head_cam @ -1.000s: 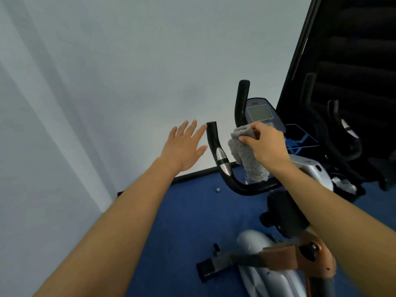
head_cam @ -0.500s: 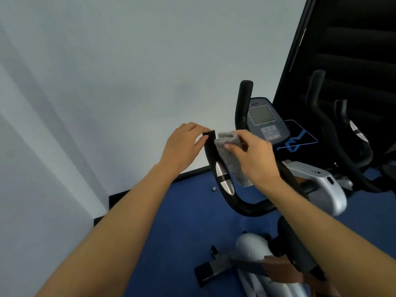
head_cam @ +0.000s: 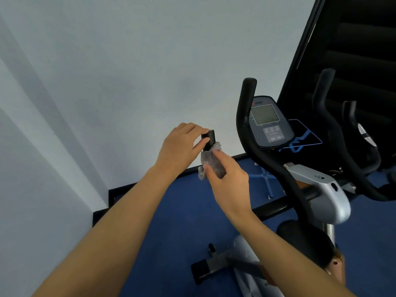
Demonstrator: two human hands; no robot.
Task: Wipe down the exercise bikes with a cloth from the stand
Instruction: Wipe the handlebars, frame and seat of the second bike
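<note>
A silver and black exercise bike (head_cam: pixel 319 189) stands in front of me, its console (head_cam: pixel 270 123) facing up. My left hand (head_cam: pixel 180 146) pinches the black tip of the left handlebar (head_cam: pixel 209 138). My right hand (head_cam: pixel 229 181) is wrapped around that same handlebar just below, pressing a grey cloth (head_cam: pixel 211 161) against the grip. The cloth hides the middle of the bar. The right handlebar (head_cam: pixel 246 108) rises free beside the console.
A white wall (head_cam: pixel 128 71) is close on the left and ahead, meeting blue floor (head_cam: pixel 177 211) at a black skirting. A second bike's black handlebars (head_cam: pixel 330 116) stand to the right before a dark panel. The bike's front foot (head_cam: pixel 205 269) lies low in view.
My left hand went from open in the air to gripping the handlebar tip. My right hand slid the cloth from the console side onto the left grip and closed around it.
</note>
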